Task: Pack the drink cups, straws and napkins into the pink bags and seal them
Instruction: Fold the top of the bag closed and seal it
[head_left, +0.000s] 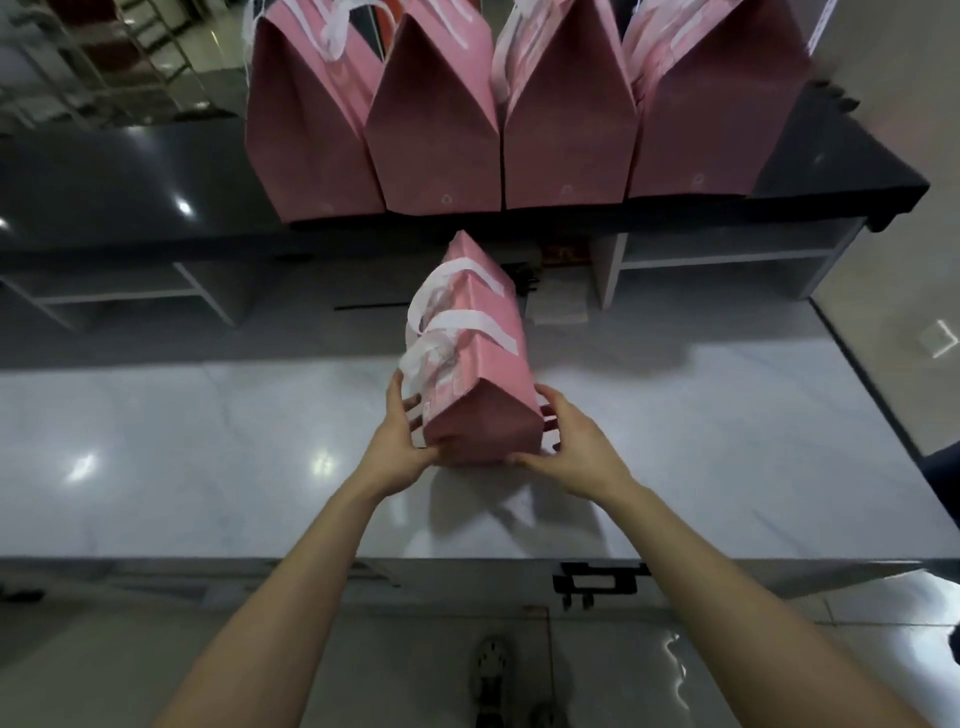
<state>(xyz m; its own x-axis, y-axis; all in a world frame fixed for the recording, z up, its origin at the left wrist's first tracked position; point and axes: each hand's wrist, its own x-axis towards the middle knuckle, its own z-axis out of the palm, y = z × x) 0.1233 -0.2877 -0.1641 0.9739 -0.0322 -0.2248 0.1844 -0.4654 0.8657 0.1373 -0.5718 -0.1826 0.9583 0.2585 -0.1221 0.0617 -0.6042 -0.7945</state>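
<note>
A closed pink bag (480, 364) with white handles folded over its top stands on the white marble counter (208, 457). My left hand (402, 441) holds its left side near the base, thumb at the near face. Opposite it, my right hand (571, 441) holds the right side, fingers curled round the edge. Several more closed pink bags (436, 130) stand in a row on the raised black ledge (130, 176) behind. No cups, straws or napkins are in sight.
Open shelves (717, 260) sit under the black ledge, with a small stack of papers (558, 306) behind the bag. The counter's front edge runs across below my forearms. My shoes (493, 670) and a black bracket (597, 582) show on the floor side.
</note>
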